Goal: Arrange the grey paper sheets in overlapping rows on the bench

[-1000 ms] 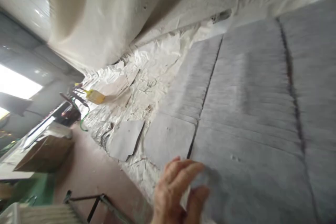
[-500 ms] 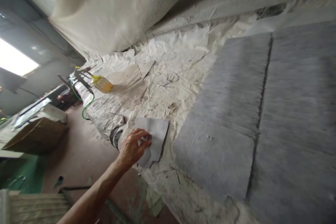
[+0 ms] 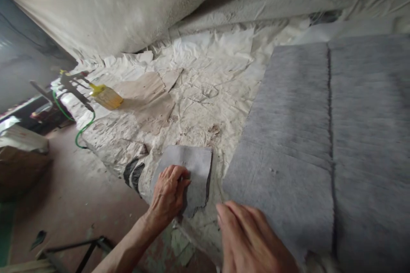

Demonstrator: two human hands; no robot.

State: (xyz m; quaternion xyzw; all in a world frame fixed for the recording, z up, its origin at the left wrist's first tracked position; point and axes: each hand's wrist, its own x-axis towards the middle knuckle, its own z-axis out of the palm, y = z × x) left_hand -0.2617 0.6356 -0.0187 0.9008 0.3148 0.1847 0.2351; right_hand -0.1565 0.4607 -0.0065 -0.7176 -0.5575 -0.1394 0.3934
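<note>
My left hand (image 3: 171,190) rests on a small stack of grey felt pieces (image 3: 197,172) near the table's front edge. Its fingers are curled together against the thumb, and what they pinch, if anything, is hidden. At the lower edge of the picture is my right hand (image 3: 253,241), over the near corner of a large grey felt sheet (image 3: 294,106). Its fingers are bent and pressed together, with the thumb side out of sight, so I cannot make out what is in them. A second large grey sheet (image 3: 371,136) lies alongside, a dark seam between them.
Wrinkled, stained plastic sheeting (image 3: 221,94) covers the table. A spray gun (image 3: 77,91) with a yellow cup (image 3: 107,96) and green hose (image 3: 83,130) stands at the far left. Brown paper (image 3: 144,94) lies beside it. A cardboard box (image 3: 22,166) sits left, and pale sheeting (image 3: 128,8) hangs behind.
My right hand has come into view at the bottom. My left hand stays on the small felt stack with fingers curled. The view has shifted, moving the spray gun and box leftward in the picture.
</note>
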